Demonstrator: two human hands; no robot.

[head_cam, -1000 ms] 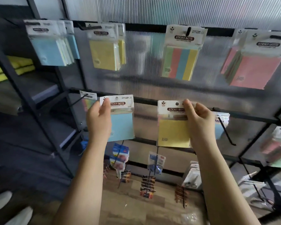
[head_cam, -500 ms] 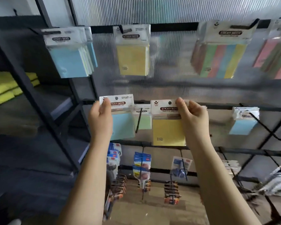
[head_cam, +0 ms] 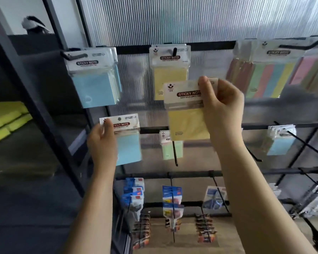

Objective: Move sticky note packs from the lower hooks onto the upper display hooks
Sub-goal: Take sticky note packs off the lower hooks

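i see two bare arms reaching up toward a ribbed translucent display wall (head_cam: 200,19) fitted with black rails and hooks. my right hand (head_cam: 221,105) pinches the header card of a yellow sticky note pack (head_cam: 186,110), thumb on the front and fingers curled behind, holding it up just in front of and slightly below the yellow packs on the upper hook (head_cam: 170,70); it overlaps their lower right corner in my view and i cannot tell whether they touch. my left hand (head_cam: 102,145) grips a blue sticky note pack (head_cam: 127,142) by the left edge of its header, lower down, at the height of the lower rail (head_cam: 283,124). above it, to the left, a bundle of blue packs (head_cam: 95,77) hangs on an upper hook. to the far right on the upper row hang striped multicolour packs (head_cam: 268,76). on the lower rail, a small green pack (head_cam: 172,146) hangs between my hands, and another blue pack (head_cam: 279,141) hangs to the right. below, near the bottom, small blue and white packets (head_cam: 134,195) hang on further hooks. yellow folded cloths (head_cam: 6,121) lie on a shelf at the left.
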